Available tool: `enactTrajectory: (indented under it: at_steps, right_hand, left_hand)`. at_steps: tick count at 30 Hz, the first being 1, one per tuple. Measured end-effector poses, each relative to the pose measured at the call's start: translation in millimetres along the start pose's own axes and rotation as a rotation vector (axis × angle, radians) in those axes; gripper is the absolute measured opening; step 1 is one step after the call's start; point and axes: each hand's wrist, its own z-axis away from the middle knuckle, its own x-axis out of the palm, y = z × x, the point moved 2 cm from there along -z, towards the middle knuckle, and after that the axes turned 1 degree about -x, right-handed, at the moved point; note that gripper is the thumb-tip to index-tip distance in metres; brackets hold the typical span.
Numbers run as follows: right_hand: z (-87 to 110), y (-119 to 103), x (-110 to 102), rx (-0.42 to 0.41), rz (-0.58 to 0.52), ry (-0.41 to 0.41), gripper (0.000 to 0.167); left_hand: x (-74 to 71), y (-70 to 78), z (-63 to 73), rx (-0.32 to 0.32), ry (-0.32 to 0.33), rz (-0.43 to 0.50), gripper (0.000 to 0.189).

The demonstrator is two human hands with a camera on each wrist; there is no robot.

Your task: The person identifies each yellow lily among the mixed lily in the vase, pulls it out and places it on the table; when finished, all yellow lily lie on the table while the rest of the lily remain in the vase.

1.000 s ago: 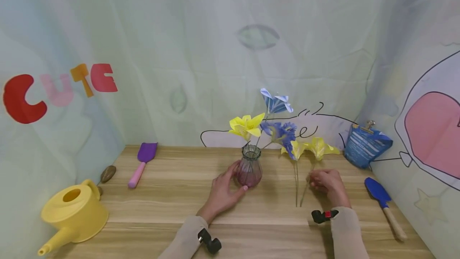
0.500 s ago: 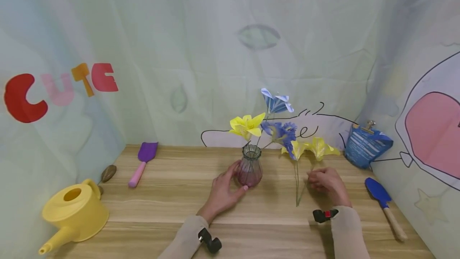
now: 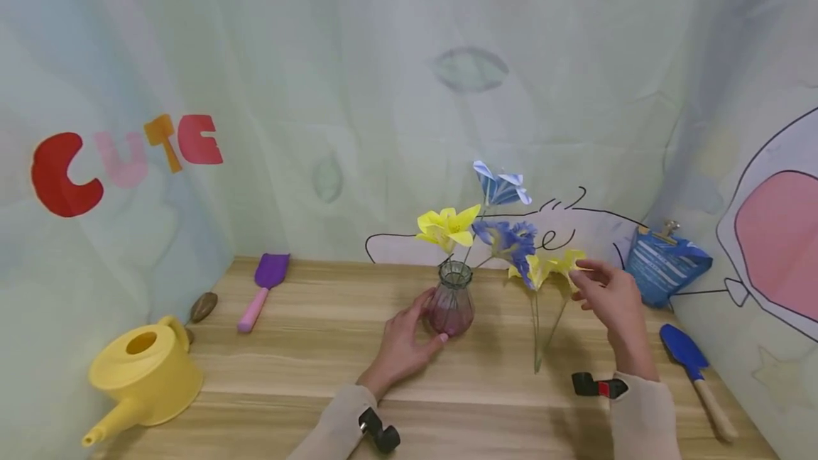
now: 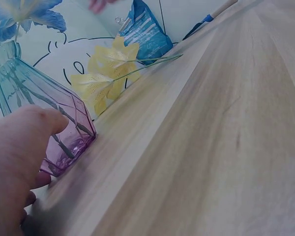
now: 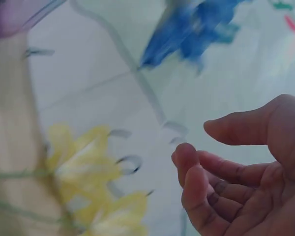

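Note:
A glass vase point(image 3: 452, 312), greenish at the neck and purple below, stands upright on the table. My left hand point(image 3: 402, 346) holds its lower part from the left, thumb in front; that thumb also shows against the glass in the left wrist view. In the vase are a yellow lily point(image 3: 447, 226), a light blue flower point(image 3: 501, 185) and a ruffled blue-violet flower point(image 3: 508, 238). Two more yellow lilies point(image 4: 105, 73) lie on the table with their stems toward me. Above them my right hand point(image 3: 613, 304) is raised, with nothing between its loosely bent fingers and thumb.
A yellow watering can point(image 3: 147, 378) stands at the left, near brown stones point(image 3: 204, 307) and a purple shovel point(image 3: 263, 286). At the right are a clipped blue bag point(image 3: 664, 268) and a blue trowel point(image 3: 693, 368). Printed cloth walls point(image 3: 383, 105) surround the table.
My right hand has risen from beside the lying lily stems, up and slightly right toward the blossoms. The left hand stays on the vase. The head view has shifted slightly.

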Motion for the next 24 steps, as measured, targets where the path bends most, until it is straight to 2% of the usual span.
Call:
enactTrajectory:
  at_steps: [7,15,20,24]
  right_hand:
    - [25.0,-40,-10,-0.126,-0.052,0.027,0.054]
    - [49.3,-71,-13,-0.215,-0.043,0.002,0.052]
    - [59.7,-87,-5,-0.293,-0.085,-0.079,0.044]
    - [63.5,-96,8,-0.298,-0.13,-0.181,0.042]
  left_hand:
    - [0.2,-0.2,1.3,0.0,0.0,-0.003,0.088]
    - [-2.9,1.9,2.3,0.013,-0.002,0.0,0.087]
    - [-2.4,2.9,2.7,0.006,-0.003,0.008,0.087]
    - [-2.1,2.3,2.5,0.017,0.007,0.002,0.086]
